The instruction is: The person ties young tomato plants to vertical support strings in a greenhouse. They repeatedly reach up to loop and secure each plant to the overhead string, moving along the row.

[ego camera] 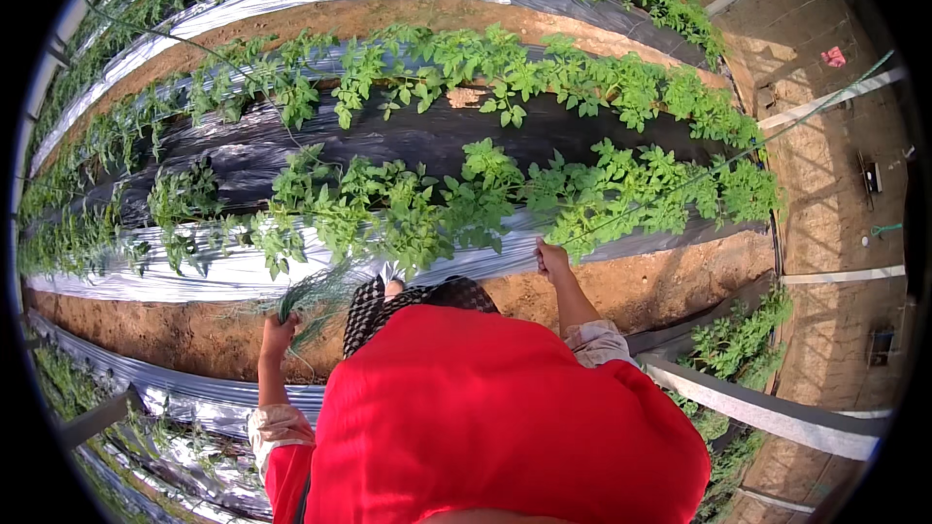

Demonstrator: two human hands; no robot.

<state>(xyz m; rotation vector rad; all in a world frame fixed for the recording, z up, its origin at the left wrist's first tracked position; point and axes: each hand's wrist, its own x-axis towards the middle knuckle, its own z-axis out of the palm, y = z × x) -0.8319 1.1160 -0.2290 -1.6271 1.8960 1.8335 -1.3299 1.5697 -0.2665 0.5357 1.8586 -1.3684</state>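
My left hand is closed around a loose bundle of green twine, whose strands fan out to the right and trail below the fist. On the other side, my right hand grips a taut green string. That string runs up and right over the leaves toward the far right edge. Just ahead of both hands grows a row of leafy tomato plants, rooted in a bed under silver plastic mulch. Parts of the stems are hidden by foliage.
Bare soil paths separate the mulched beds. A second plant row stands beyond dark plastic sheeting. Concrete posts lean in at the right, beside a dirt walkway. A thin line crosses the upper left.
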